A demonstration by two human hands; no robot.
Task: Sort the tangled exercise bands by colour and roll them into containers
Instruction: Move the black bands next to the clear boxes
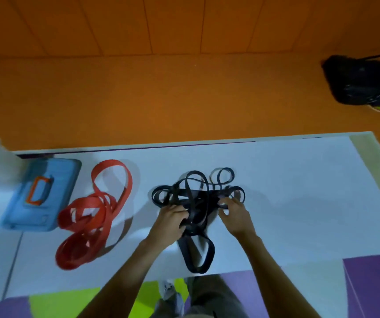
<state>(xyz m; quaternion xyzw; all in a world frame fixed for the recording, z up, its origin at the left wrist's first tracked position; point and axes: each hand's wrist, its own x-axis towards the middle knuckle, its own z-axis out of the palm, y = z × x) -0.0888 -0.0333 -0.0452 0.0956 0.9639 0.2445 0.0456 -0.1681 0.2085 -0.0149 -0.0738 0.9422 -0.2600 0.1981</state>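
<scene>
The black bands (193,200) lay in a tangle near the middle of the white table (299,203). The knot's broad part ran left to right, with small loops fanned out at the far side and at both ends. One long loop trailed toward the person and reached the table's near edge. The strands were flat, narrow and dark, crossing over one another many times.

The left hand (170,219) had its fingers curled round several strands at the knot's near-left side. The right hand (234,214) gripped strands at the right end, its fingertips tucked into a small loop there. Both hands were grasping the black bands.

The red bands (92,216) lay apart to the left, not touching the black ones. Their long axis ran from the near edge toward the far edge, leaning a little right at the far end. They were wider, flat and bright, piled in loose overlapping loops with one large open loop farthest away.

A blue container (44,193) with an orange clasp sat just left of the red bands. Whether they touched could not be told. A black bag (363,81) rested on the orange floor, far right.
</scene>
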